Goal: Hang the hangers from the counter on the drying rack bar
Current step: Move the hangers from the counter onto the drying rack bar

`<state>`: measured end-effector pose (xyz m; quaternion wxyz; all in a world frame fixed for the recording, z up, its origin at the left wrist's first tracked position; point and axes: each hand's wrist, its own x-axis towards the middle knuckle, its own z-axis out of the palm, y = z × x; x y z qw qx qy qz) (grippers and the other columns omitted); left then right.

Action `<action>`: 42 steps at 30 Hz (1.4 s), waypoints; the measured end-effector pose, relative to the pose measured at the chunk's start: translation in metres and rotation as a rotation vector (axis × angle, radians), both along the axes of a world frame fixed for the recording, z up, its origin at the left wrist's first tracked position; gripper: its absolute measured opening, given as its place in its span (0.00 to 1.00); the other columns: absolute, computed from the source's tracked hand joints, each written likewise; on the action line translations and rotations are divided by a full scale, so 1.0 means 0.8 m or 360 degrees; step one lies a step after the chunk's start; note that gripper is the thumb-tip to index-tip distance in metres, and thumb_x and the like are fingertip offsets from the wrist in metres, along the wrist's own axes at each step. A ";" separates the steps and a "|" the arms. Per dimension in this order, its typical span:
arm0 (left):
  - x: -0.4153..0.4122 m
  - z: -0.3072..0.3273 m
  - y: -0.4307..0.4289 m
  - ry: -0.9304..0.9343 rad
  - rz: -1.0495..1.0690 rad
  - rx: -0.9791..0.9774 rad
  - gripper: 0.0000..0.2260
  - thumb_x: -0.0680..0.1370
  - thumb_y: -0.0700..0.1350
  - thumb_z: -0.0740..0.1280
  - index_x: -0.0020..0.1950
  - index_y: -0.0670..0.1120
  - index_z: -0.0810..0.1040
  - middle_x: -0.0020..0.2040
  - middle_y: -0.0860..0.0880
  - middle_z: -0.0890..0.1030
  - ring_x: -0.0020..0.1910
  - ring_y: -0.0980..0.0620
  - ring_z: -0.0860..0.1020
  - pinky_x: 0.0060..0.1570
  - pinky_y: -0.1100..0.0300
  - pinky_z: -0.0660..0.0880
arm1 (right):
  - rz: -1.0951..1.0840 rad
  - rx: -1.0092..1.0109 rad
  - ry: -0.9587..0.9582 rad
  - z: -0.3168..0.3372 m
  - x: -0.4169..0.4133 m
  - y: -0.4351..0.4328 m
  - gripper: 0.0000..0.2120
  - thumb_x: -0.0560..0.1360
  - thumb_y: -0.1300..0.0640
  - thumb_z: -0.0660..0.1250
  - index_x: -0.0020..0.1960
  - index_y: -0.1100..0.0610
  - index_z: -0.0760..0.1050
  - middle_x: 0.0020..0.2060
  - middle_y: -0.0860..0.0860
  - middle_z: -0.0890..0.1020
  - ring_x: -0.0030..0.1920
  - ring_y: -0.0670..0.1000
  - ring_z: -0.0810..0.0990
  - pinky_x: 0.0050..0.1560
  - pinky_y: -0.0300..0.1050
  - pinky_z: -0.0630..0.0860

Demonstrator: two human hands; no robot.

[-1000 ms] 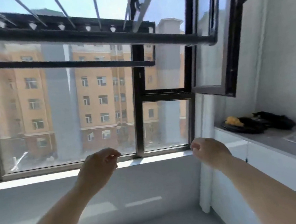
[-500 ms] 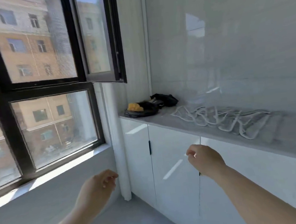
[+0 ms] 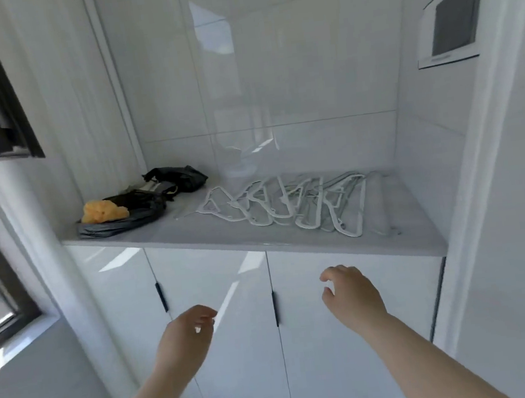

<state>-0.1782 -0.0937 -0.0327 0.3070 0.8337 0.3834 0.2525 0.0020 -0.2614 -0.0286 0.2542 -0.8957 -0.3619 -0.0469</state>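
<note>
Our left hand (image 3: 185, 336) and right hand (image 3: 350, 296) are loosely curled and empty, below the surface (image 3: 177, 237) edge. Hangers (image 3: 287, 202) lie piled beyond the right hand, untouched. We judge nothing hung yet; rack bar out of view.

hangers (image 3: 291, 204): white, smooth plastic look
counter (image 3: 194, 238): grey, matt
cabinet doors (image 3: 353, 367): glossy white
wall tiles (image 3: 289, 66): glossy
bag (image 3: 121, 221): shiny, crinkled plastic
</note>
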 end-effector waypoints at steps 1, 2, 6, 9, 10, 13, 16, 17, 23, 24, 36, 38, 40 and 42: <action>0.016 -0.007 -0.001 0.0027 -0.0039 0.0009 0.15 0.76 0.39 0.60 0.37 0.59 0.71 0.45 0.51 0.79 0.44 0.52 0.75 0.45 0.64 0.67 | -0.0061 -0.0019 0.0007 -0.004 0.013 -0.005 0.15 0.78 0.59 0.55 0.64 0.55 0.69 0.63 0.47 0.73 0.64 0.49 0.67 0.57 0.39 0.66; 0.030 -0.013 -0.002 0.0055 -0.0076 0.0020 0.15 0.76 0.39 0.60 0.37 0.60 0.70 0.45 0.52 0.79 0.44 0.53 0.75 0.45 0.64 0.67 | -0.0116 -0.0031 0.0011 -0.007 0.027 -0.007 0.16 0.78 0.58 0.55 0.65 0.55 0.68 0.63 0.48 0.72 0.65 0.50 0.67 0.58 0.40 0.66; 0.077 -0.025 0.008 0.0132 -0.0161 0.0029 0.17 0.76 0.40 0.60 0.36 0.63 0.68 0.46 0.54 0.78 0.43 0.54 0.74 0.38 0.67 0.68 | -0.0256 -0.0032 -0.0031 -0.011 0.083 -0.006 0.16 0.78 0.58 0.55 0.66 0.56 0.67 0.64 0.50 0.71 0.66 0.52 0.66 0.58 0.42 0.66; 0.113 -0.022 0.019 0.0136 -0.0179 0.0074 0.17 0.77 0.41 0.60 0.37 0.63 0.67 0.45 0.54 0.77 0.43 0.54 0.73 0.37 0.68 0.66 | -0.0351 -0.0109 -0.0139 -0.013 0.128 0.004 0.15 0.77 0.60 0.57 0.62 0.60 0.70 0.60 0.55 0.74 0.64 0.56 0.68 0.59 0.44 0.65; 0.127 -0.020 0.021 0.0121 -0.0183 0.0080 0.16 0.77 0.41 0.60 0.37 0.63 0.67 0.45 0.55 0.77 0.44 0.55 0.72 0.37 0.70 0.65 | -0.0363 -0.0064 -0.0225 -0.013 0.145 0.008 0.12 0.75 0.63 0.59 0.57 0.63 0.74 0.54 0.59 0.77 0.59 0.60 0.73 0.56 0.47 0.69; 0.180 -0.012 0.021 0.0109 -0.0227 0.0105 0.16 0.77 0.42 0.60 0.38 0.63 0.66 0.47 0.57 0.75 0.44 0.56 0.71 0.38 0.67 0.64 | -0.0444 0.0036 -0.0301 -0.013 0.206 0.017 0.11 0.64 0.57 0.58 0.33 0.64 0.76 0.32 0.60 0.80 0.34 0.62 0.81 0.33 0.49 0.78; 0.242 -0.003 0.013 0.0057 -0.0325 0.0154 0.12 0.77 0.41 0.61 0.44 0.61 0.73 0.47 0.61 0.74 0.47 0.55 0.75 0.38 0.70 0.64 | -0.0523 -0.0028 -0.0240 -0.026 0.252 0.014 0.19 0.64 0.51 0.54 0.34 0.63 0.78 0.32 0.60 0.82 0.33 0.61 0.82 0.33 0.51 0.79; 0.263 -0.001 0.008 0.0024 -0.0341 0.0172 0.10 0.77 0.41 0.62 0.48 0.56 0.77 0.46 0.61 0.74 0.50 0.54 0.76 0.40 0.69 0.64 | -0.0530 -0.0016 -0.0198 -0.026 0.257 0.015 0.19 0.65 0.51 0.54 0.34 0.63 0.78 0.31 0.59 0.82 0.32 0.60 0.82 0.33 0.50 0.79; 0.390 0.015 -0.039 -0.0007 -0.0544 0.0290 0.11 0.78 0.45 0.61 0.57 0.49 0.78 0.59 0.54 0.78 0.58 0.52 0.75 0.51 0.65 0.66 | -0.0535 0.0116 -0.0230 -0.034 0.268 0.018 0.12 0.64 0.51 0.61 0.34 0.59 0.79 0.29 0.53 0.82 0.31 0.56 0.81 0.33 0.45 0.79; 0.411 0.018 -0.046 0.0004 -0.0574 0.0316 0.11 0.78 0.46 0.60 0.58 0.49 0.77 0.59 0.53 0.78 0.58 0.52 0.74 0.53 0.64 0.67 | -0.0548 0.0124 -0.0229 -0.035 0.271 0.018 0.12 0.64 0.51 0.61 0.34 0.59 0.78 0.30 0.52 0.82 0.31 0.55 0.81 0.33 0.44 0.79; 0.546 0.011 -0.062 0.0866 -0.0538 0.0639 0.19 0.76 0.58 0.58 0.57 0.46 0.76 0.59 0.47 0.75 0.63 0.46 0.68 0.62 0.55 0.62 | -0.0539 0.0397 -0.0519 -0.050 0.283 0.019 0.15 0.64 0.57 0.53 0.48 0.56 0.71 0.35 0.48 0.83 0.35 0.48 0.82 0.42 0.46 0.81; 0.551 0.014 -0.060 0.0805 -0.0514 0.0521 0.13 0.75 0.52 0.60 0.51 0.45 0.78 0.54 0.47 0.77 0.59 0.46 0.70 0.59 0.56 0.62 | -0.0561 0.0434 -0.0570 -0.054 0.285 0.020 0.15 0.64 0.57 0.52 0.50 0.55 0.67 0.37 0.47 0.83 0.36 0.47 0.83 0.46 0.47 0.80; 0.551 0.016 -0.056 0.0695 -0.0511 0.0368 0.09 0.74 0.47 0.60 0.38 0.45 0.75 0.43 0.48 0.77 0.51 0.45 0.72 0.53 0.56 0.64 | -0.0594 0.0475 -0.0616 -0.057 0.286 0.020 0.14 0.65 0.57 0.52 0.50 0.56 0.66 0.39 0.48 0.83 0.39 0.48 0.83 0.53 0.47 0.76; 0.551 0.016 -0.049 0.0555 -0.0485 0.0189 0.12 0.74 0.44 0.60 0.30 0.45 0.68 0.31 0.49 0.71 0.41 0.46 0.71 0.43 0.58 0.65 | -0.0628 0.0488 -0.0639 -0.060 0.287 0.020 0.15 0.66 0.57 0.53 0.51 0.56 0.66 0.41 0.49 0.83 0.42 0.48 0.83 0.57 0.46 0.69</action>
